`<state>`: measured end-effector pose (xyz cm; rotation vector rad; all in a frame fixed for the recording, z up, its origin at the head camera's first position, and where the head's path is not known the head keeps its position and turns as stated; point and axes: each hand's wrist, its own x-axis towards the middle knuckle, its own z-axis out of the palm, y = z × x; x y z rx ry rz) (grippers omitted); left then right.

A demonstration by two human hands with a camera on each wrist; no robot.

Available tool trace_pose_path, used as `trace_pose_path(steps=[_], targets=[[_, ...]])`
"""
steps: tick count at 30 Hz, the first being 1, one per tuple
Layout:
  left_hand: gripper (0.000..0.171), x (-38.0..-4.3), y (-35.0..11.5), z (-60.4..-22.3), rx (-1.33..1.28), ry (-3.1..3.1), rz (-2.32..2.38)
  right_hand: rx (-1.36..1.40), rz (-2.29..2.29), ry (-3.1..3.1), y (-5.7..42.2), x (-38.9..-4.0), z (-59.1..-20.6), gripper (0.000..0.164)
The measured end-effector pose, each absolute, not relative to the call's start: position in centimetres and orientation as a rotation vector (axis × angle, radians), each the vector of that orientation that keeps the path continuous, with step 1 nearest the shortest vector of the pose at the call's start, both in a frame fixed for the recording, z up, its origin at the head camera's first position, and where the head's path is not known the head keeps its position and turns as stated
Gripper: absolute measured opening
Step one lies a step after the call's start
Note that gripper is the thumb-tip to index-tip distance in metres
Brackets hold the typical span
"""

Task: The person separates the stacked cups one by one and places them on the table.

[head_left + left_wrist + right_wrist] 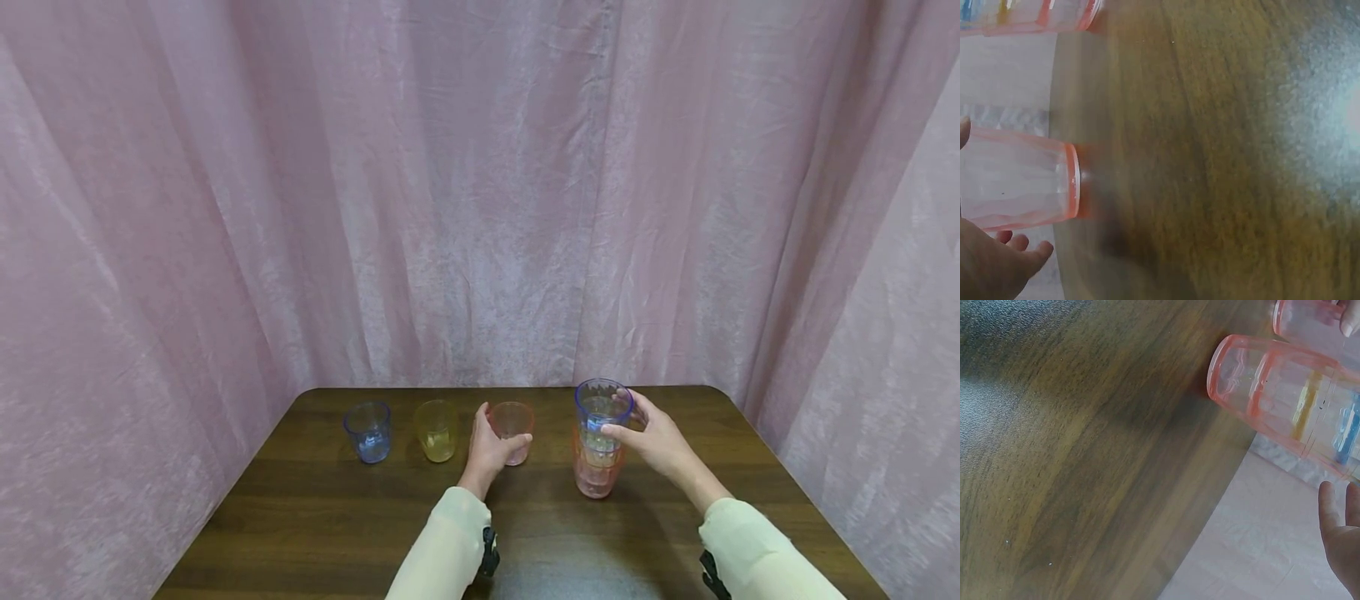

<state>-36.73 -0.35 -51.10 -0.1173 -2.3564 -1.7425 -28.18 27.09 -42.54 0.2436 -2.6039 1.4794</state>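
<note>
In the head view my left hand [489, 446] curves round a clear pink cup [513, 414], thumb on the near side and fingers at its left. That pink cup [1022, 181] stands on the table. To the right stands a stack of nested clear cups [596, 475], pink at the bottom, with yellow and blue bands higher up. My right hand [658, 437] holds the blue cup [603, 398] at its top, thumb in front and fingers behind. In the right wrist view two fingers [1330, 509] hang below the stack [1285, 390].
A blue cup [369, 433] and a yellow cup [437, 432] stand upright in a row left of my left hand. The brown wooden table [337, 525] has its far edge close behind the cups. Pink curtains [465, 208] hang behind it.
</note>
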Motion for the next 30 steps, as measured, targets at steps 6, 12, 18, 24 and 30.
trace_pose_path(steps=[6,12,18,24,30], targets=[[0.103,-36.5,-0.6,-49.9,-0.148,-2.381,-1.77,0.237,1.486,-2.611,27.2,-28.1,-42.7,0.089],[0.096,-36.6,-0.7,-48.7,-0.201,-2.383,-1.761,0.232,1.484,-2.605,27.2,-28.2,-42.8,0.088],[0.097,-36.6,-0.7,-47.1,-0.203,-2.417,-1.75,0.239,1.493,-2.589,27.2,-28.2,-43.0,0.087],[0.095,-36.7,-0.7,-45.0,-0.236,-2.438,-1.716,0.257,1.497,-2.575,27.0,-28.1,-42.8,0.086],[0.097,-37.0,-0.2,-43.4,-0.285,-2.437,-1.708,0.266,1.517,-2.557,26.9,-28.2,-43.1,0.088]])
